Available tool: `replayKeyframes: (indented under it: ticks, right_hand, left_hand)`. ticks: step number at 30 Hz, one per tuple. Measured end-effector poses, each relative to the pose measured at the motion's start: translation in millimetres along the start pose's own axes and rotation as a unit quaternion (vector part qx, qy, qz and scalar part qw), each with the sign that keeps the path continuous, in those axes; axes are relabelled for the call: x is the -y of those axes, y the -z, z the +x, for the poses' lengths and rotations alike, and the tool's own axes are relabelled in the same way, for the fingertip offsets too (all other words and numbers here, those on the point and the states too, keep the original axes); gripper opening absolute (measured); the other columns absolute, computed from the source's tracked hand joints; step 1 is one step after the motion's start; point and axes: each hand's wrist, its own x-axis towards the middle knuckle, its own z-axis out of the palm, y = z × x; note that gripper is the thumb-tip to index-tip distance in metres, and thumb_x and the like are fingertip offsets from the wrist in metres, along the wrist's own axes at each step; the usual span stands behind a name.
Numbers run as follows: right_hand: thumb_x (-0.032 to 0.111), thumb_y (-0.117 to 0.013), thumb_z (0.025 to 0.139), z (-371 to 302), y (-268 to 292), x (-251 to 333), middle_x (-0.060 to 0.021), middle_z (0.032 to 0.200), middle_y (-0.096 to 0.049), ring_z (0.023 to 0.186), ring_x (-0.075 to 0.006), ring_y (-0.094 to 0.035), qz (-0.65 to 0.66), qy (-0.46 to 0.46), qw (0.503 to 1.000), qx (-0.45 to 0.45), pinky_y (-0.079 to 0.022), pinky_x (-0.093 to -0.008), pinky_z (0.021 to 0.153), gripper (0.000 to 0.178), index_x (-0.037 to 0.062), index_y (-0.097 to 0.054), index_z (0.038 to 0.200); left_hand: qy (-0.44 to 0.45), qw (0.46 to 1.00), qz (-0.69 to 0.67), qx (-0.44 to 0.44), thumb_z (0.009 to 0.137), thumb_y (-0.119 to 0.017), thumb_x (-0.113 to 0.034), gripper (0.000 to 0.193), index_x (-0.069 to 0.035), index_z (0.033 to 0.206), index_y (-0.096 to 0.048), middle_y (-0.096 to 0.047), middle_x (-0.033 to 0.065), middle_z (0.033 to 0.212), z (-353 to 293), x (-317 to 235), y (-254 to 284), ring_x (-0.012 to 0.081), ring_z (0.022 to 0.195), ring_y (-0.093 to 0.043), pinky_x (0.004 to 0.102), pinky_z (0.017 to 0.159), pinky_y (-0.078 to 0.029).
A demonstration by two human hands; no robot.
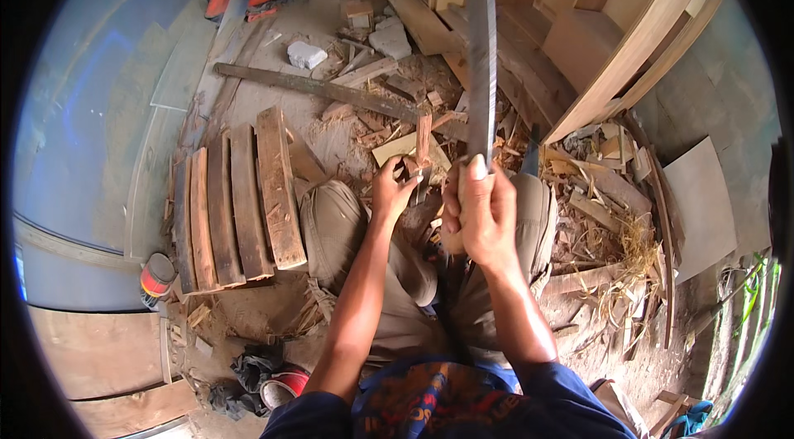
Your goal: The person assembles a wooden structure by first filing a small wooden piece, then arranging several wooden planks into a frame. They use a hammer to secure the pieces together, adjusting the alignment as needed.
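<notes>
right hand (484,215) grip closed round the long blade (480,50), raised upright | left hand (390,191) grip pinching a small wood piece (423,145) standing on the floor between the knees | best keep fingers low, strike along the grain

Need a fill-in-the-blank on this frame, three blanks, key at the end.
1. The right hand grips the handle of a long ____, raised upright.
2. The left hand steadies a small upright piece of ____ between the knees.
3. To the person's left, a stack of curved planks lies on the ____.

Missing words: blade; wood; ground
</notes>
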Motion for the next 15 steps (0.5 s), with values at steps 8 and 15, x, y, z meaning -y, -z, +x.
replayKeyframes:
  ticks: [8,15]
  right_hand:
    - [0.043,-0.055,0.105,-9.2,18.6,-71.1,0.0039,0.059,-0.051,0.048,-0.0066,-0.045,-0.298,-0.005,0.954,-0.02,-0.039,-0.0286,0.046,0.046,-0.0004,-0.055,0.091]
    - [0.049,-0.05,0.106,-4.2,26.2,-16.6,-0.0007,0.065,-0.045,0.047,-0.0097,-0.041,0.155,-0.311,0.937,0.038,-0.037,-0.0288,0.043,0.048,0.0017,-0.052,0.096]
  left_hand:
    - [-0.037,0.999,-0.031,-0.007,0.078,-0.085,-0.011,0.049,0.001,0.12,-0.064,-0.074,0.0164,0.108,1.0,-5.1,4.7,0.0232,0.098,-0.07,0.036,0.086,-0.054]
    - [-0.002,1.0,-0.006,0.004,0.076,-0.087,-0.011,0.053,0.002,0.122,-0.064,-0.073,0.0192,0.109,-0.1,-8.8,2.2,0.0276,0.099,-0.071,0.0387,0.087,-0.054]
